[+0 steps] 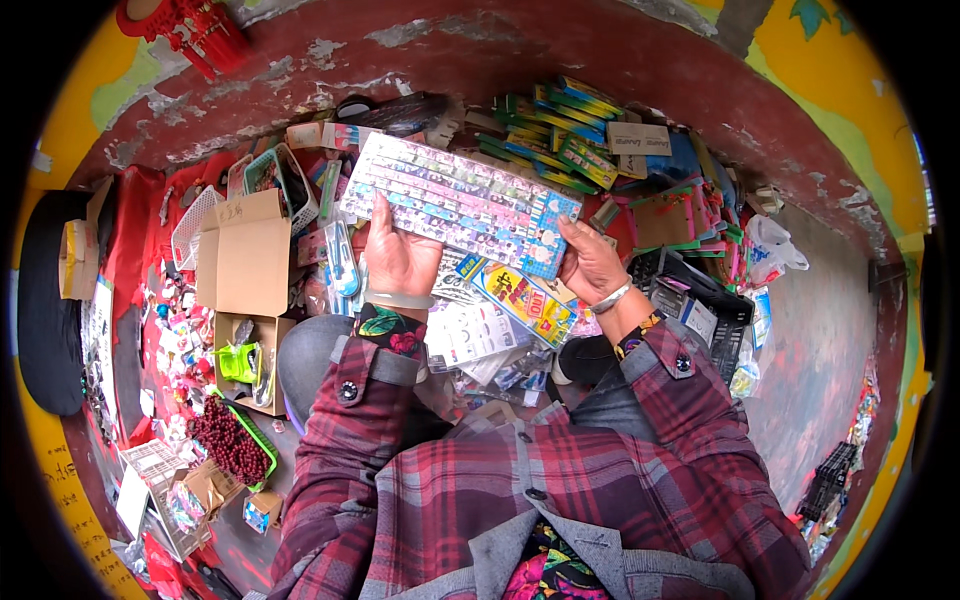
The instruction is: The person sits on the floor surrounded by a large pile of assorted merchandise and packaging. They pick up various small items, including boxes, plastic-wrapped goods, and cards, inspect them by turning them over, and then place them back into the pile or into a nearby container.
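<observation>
One flat patterned pack (pixel 450 200), white, pink and blue, is held over the cluttered floor (pixel 810 330): left hand (pixel 402 262) gripping its near long edge, thumb on top; right hand (pixel 594 264) gripping its right end, thumb likewise; other fingers mostly hidden beneath.

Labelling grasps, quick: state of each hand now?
Left hand: holding the flat patterned pack by its near edge, toward the left.
Right hand: also holding it, at its right end.

Around us, a flaky dark red wall (pixel 570 45), yellow and green bands (pixel 825 75) along its edge, grey floor (pixel 815 320) below
</observation>
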Available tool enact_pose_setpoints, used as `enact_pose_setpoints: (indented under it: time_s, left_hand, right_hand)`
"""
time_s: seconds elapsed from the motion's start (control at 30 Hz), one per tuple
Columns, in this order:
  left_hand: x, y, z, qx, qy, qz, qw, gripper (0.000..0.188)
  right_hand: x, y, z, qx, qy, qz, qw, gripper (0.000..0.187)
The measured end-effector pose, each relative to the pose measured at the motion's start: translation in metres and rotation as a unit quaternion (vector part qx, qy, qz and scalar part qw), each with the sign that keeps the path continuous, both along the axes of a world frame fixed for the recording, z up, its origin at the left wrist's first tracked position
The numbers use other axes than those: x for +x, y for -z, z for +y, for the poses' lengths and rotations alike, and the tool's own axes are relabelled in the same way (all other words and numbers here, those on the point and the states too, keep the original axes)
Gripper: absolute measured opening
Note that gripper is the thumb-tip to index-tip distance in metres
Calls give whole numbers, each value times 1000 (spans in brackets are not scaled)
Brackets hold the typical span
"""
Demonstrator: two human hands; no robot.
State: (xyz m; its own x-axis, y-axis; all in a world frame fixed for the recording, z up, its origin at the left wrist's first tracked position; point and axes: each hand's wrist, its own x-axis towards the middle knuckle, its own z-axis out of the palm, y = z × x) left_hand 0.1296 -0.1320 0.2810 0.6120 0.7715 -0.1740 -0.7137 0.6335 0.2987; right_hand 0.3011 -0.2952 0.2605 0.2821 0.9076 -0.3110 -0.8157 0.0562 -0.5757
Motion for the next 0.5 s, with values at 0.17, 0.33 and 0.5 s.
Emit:
enact_pose_setpoints:
  time_s: [0.17, 0.33, 0.5]
  left_hand:
    - [4, -5, -16, 0, 211, -90, 973, 46]
    - [8, 17, -133, -86, 420, -99, 898, 52]
    - [11, -3, -102, -68, 380, -72, 920, 54]
  right_hand:
    - [4, 26, -1, -3, -44, 45, 998, 29]
    - [-52, -27, -8, -122, -67, 3, 990, 29]
    - [-40, -26, -6, -142, -24, 34, 989, 28]
